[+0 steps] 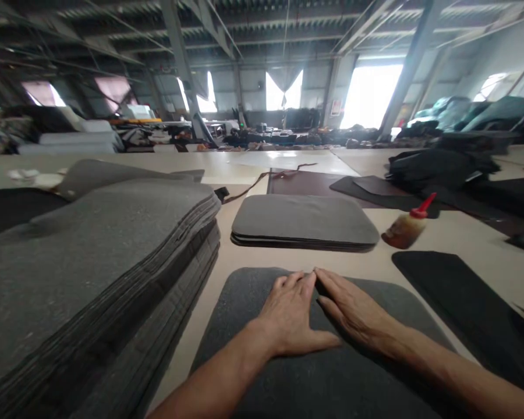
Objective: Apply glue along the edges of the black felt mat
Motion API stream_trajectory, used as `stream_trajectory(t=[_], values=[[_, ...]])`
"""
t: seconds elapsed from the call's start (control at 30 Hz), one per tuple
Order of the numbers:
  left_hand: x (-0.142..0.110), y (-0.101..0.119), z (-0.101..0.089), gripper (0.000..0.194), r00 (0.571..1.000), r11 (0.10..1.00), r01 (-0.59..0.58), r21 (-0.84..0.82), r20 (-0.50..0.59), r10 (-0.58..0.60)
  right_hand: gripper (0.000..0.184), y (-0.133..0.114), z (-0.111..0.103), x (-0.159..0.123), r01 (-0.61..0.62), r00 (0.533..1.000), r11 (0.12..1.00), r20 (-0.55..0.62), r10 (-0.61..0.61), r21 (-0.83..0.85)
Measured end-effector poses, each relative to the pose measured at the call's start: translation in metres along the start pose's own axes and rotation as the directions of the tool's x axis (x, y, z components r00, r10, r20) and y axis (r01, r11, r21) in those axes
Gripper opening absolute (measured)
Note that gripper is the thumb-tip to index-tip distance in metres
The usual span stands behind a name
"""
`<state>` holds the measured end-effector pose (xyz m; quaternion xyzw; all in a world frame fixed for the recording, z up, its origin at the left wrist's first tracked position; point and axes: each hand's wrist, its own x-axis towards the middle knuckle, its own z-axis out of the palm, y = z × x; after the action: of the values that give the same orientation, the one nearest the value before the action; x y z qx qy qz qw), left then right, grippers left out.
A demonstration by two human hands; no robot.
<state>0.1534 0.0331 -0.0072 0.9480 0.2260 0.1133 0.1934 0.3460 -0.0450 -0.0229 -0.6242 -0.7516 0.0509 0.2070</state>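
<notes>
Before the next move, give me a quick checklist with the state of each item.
1. Left hand flat over the panel, fingers straight: ok.
2. Right hand free of tools: ok, none visible.
3. Panel's near edge in view: not ok, it runs out of the picture.
4. Small stack apart from the panel: ok, table shows between.
5. Bottle off the panel: ok, beyond its far right corner.
6. Bottle's red nozzle closed: cannot tell.

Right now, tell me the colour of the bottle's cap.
The cap on the bottle is red, seen in the head view.
</notes>
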Motion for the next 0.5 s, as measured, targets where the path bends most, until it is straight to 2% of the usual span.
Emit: stream_trajectory(t=[0.07,0.13,0.2,0.27,0.33,0.43,0.5], values=[[0.0,-0.002,0.001,0.12,1.0,1.0,0.004,0.0,0.013,-0.004,0.059,-0.003,0.009,-0.004,0.001,1.0,0.998,0.027,0.001,-0.059],[0.0,-0.004,0.0,0.122,1.0,1.0,0.002,-0.007,0.017,-0.002,0.062,-0.005,0.009,-0.004,-0.025,0.996,0.997,0.081,0.031,-0.072],[-0.001,-0.005,-0.002,0.11,1.0,1.0,0.012,-0.018,-0.009,-0.012,0.066,-0.009,0.002,-0.003,-0.065,0.988,0.996,0.133,0.074,-0.068],[-0.002,-0.006,-0.006,0.086,0.999,1.0,0.017,-0.005,-0.032,-0.017,0.07,-0.015,-0.006,-0.004,-0.102,0.979,0.993,0.17,0.11,-0.054],[-0.002,-0.009,-0.009,0.071,1.0,0.998,-0.012,0.067,-0.005,0.013,0.072,-0.019,-0.012,-0.005,-0.118,0.976,0.993,0.183,0.119,-0.021],[0.003,-0.022,-0.013,0.071,0.992,0.973,0.074,0.217,0.084,-0.094,0.079,-0.012,-0.014,-0.005,-0.122,0.977,0.992,0.178,0.114,0.034],[0.008,-0.035,-0.014,0.074,0.984,0.949,0.127,0.289,0.085,-0.157,0.088,0.0,-0.014,-0.008,-0.164,0.974,0.986,0.166,0.156,0.038]])
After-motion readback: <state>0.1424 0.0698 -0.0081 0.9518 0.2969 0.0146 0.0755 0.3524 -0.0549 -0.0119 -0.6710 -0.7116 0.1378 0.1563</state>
